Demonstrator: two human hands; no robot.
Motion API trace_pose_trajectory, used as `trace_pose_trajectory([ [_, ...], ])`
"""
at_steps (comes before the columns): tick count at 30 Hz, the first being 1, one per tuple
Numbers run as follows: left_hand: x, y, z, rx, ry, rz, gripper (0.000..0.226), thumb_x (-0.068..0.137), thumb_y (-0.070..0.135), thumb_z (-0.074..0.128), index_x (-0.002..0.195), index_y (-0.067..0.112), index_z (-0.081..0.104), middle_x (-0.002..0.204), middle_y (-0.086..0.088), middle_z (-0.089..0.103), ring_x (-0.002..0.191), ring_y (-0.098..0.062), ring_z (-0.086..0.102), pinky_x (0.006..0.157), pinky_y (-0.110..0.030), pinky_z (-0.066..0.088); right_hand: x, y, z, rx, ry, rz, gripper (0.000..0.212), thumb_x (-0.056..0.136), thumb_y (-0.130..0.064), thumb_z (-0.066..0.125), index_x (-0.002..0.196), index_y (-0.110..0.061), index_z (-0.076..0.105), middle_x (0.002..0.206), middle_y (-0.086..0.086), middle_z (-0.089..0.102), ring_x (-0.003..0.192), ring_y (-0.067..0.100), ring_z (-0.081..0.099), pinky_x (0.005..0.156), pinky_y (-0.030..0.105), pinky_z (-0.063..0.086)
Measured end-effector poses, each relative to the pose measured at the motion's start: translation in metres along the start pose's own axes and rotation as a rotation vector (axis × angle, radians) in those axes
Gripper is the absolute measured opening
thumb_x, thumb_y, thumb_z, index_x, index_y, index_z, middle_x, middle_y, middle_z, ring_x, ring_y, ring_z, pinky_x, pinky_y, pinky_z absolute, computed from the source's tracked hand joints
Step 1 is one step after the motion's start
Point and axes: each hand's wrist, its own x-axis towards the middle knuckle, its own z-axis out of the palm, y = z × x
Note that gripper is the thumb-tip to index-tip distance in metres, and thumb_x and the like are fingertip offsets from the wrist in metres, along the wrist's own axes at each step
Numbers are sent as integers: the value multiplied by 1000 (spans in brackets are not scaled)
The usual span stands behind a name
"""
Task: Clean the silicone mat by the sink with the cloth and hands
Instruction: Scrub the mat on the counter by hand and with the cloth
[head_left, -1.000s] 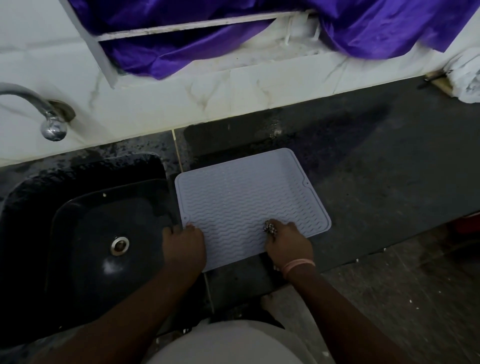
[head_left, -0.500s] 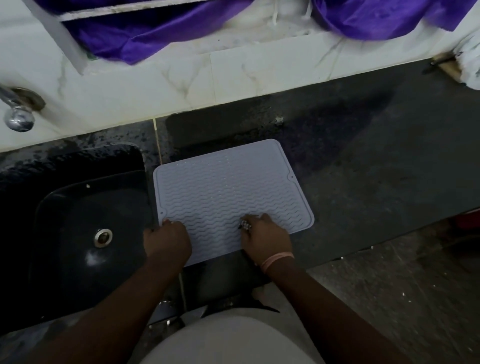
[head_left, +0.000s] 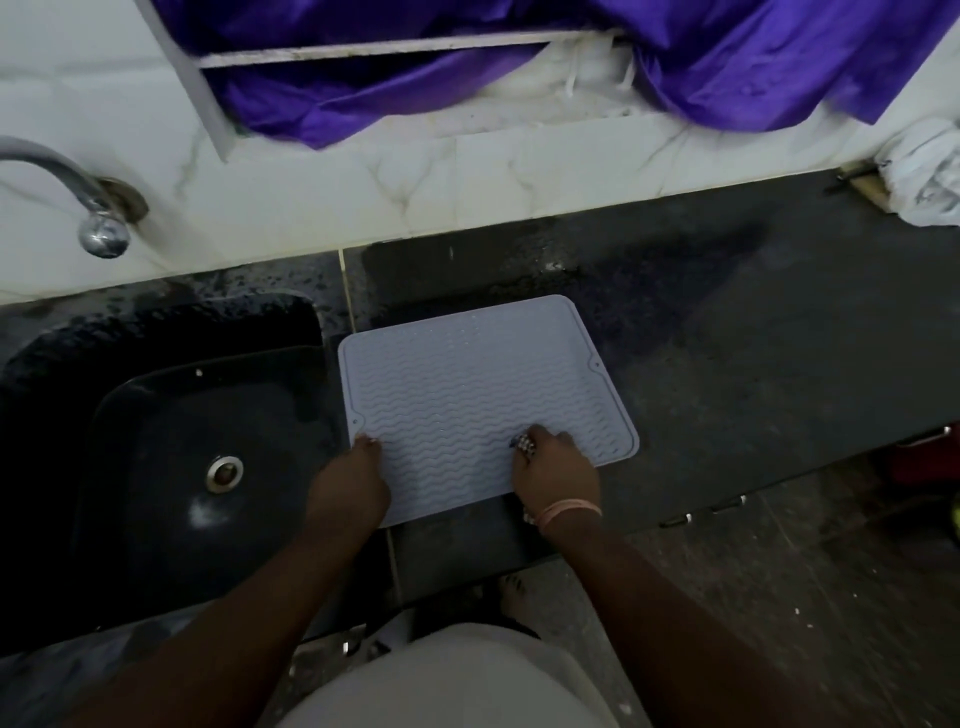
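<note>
A pale grey silicone mat (head_left: 467, 395) with wavy ridges and a raised rim lies flat at frame centre, slightly skewed, just right of the sink.

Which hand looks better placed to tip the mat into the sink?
Left, probably: the left hand is at the mat's corner beside the sink; the right hand is farther away.

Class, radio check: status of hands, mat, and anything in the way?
Left hand and right hand both rest on the mat's near edge. Silicone mat flat on counter beside sink. No cloth on mat; nothing in the way.
</note>
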Motion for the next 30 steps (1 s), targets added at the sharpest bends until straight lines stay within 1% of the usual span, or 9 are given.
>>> trace_pose_trajectory([
  [5,-19,-24,7,-293,76,146,63,92,-4,55,152,4,37,161,-8,29,145,-26,36,115,-22,23,-36,-69,27,19,-98,-144,31,92,-38,53,117,-20,61,109,12,61,90,32,63,71,36,50],
  [8,-23,-36,12,-326,83,210,49,99,3,53,147,3,45,159,-13,32,146,-26,34,120,-28,19,-60,-114,41,-2,-197,-286,32,90,-36,53,116,-19,60,109,13,59,89,36,64,71,38,50],
  [11,-24,-40,9,-323,61,233,45,103,10,48,148,9,46,159,-10,33,147,-20,32,122,-26,17,-77,-140,48,22,-263,-336,36,93,-33,50,128,-23,56,108,14,58,86,37,64,71,39,50],
  [14,-24,-43,9,-208,56,261,47,101,13,48,149,13,45,160,-7,32,146,-21,34,120,-34,28,-79,-129,44,10,-265,-357,40,92,-35,53,131,-30,56,109,13,58,87,36,63,72,38,50],
  [17,-22,-41,10,-115,35,220,53,98,12,43,151,17,40,163,0,27,139,-24,45,110,-38,43,-78,-106,37,-66,-221,-322,37,89,-40,56,125,-33,61,110,10,59,90,33,65,71,35,49],
  [22,-23,-31,4,-56,-5,83,57,96,17,48,151,30,38,164,12,22,139,-24,44,112,-34,38,-53,-61,14,-109,-106,-159,32,90,-44,49,118,-34,62,108,9,60,92,33,66,76,37,52],
  [25,-22,-27,4,9,-49,64,57,97,19,46,152,30,35,165,10,18,141,-27,40,114,-36,34,-32,-30,1,-86,-86,-21,30,91,-43,47,114,-31,63,106,10,60,91,34,65,79,40,54],
  [28,-15,-21,4,73,-98,42,58,98,16,44,154,25,31,167,4,14,141,-32,39,113,-41,38,-25,-32,4,-101,-76,-85,28,91,-40,45,100,-22,64,98,8,61,85,30,65,71,35,52],
  [30,-14,-19,4,103,-114,41,59,98,15,43,155,22,29,167,1,12,140,-33,40,111,-43,41,-30,-51,14,-139,-90,-149,23,90,-33,50,98,-17,64,99,9,61,83,31,66,69,34,50],
])
